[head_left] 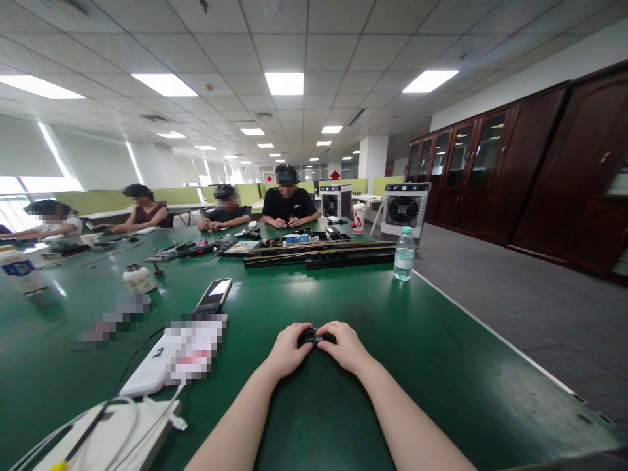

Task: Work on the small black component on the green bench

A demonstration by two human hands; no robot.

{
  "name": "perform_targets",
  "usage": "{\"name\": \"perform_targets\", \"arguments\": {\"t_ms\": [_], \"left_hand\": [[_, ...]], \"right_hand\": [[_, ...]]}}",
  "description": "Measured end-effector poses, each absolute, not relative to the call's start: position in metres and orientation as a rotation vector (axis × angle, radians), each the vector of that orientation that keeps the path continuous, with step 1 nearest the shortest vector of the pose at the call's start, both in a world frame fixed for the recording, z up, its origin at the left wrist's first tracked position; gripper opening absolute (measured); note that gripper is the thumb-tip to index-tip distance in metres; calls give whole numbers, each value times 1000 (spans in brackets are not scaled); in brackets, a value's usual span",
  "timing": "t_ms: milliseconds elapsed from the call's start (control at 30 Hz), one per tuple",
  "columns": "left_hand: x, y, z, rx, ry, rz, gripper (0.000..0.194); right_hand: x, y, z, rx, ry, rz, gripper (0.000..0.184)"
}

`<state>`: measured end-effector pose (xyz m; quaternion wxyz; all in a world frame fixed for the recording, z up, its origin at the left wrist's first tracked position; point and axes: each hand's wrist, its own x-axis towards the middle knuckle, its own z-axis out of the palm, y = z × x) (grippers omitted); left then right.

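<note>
Both hands meet over the green tabletop [314,418], straight ahead of me. Between them is a small black object with a shiny part [312,337], too small and covered to name its kind. My left hand [290,350] is closed on its left end, thumb and fingers pinching it. From the other side, my right hand [345,347] grips the right end in the same way. The fingers hide most of the object, and it lies low, at or just above the table surface.
To the left are a phone [214,296], a white device marked 2 [154,360] and cables [122,425]. A water bottle [404,254] stands near the right edge. Black rails [343,256] and tools lie farther back. Several people [288,203] sit around the table.
</note>
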<state>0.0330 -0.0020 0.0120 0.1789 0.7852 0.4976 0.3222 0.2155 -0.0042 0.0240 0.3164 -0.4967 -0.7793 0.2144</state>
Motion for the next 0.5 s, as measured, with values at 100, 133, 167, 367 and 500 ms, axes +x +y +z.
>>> {"name": "perform_targets", "arguments": {"t_ms": [100,133,167,367,500], "left_hand": [[34,-3,14,2214,1423,902,38],[34,-3,14,2214,1425,899,38],[34,-3,14,2213,1426,897,38],[34,-3,15,2216,1435,887,39],[34,-4,16,2215,1439,880,40]], "right_hand": [[215,-4,25,-1301,-2047,559,20],[215,-4,25,-1298,-2049,559,20],[215,-4,25,-1299,-2051,561,20],[214,-4,24,-1345,-2046,577,23],[215,-4,25,-1346,-2049,594,23]]}}
